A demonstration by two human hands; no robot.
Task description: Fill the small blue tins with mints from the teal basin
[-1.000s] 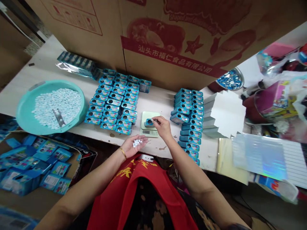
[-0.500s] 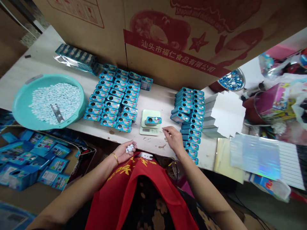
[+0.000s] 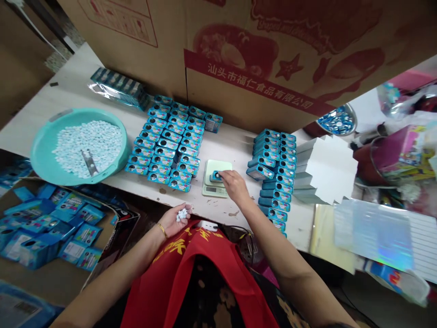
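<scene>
Tabletop [image 3: 235, 139]: right hand [image 3: 235, 186] back at box [image 3: 214, 177], fingertips [image 3: 223, 174] together; pellets [image 3: 182, 214] in cupped left hand [image 3: 172, 220]

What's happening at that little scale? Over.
Left hand palm up, cupping white pellets. Right hand fingertips at small blue carton on digital scale. Right hand partly blocks carton from view.

Scale readout [image 3: 211, 189], apparently illegible
</scene>
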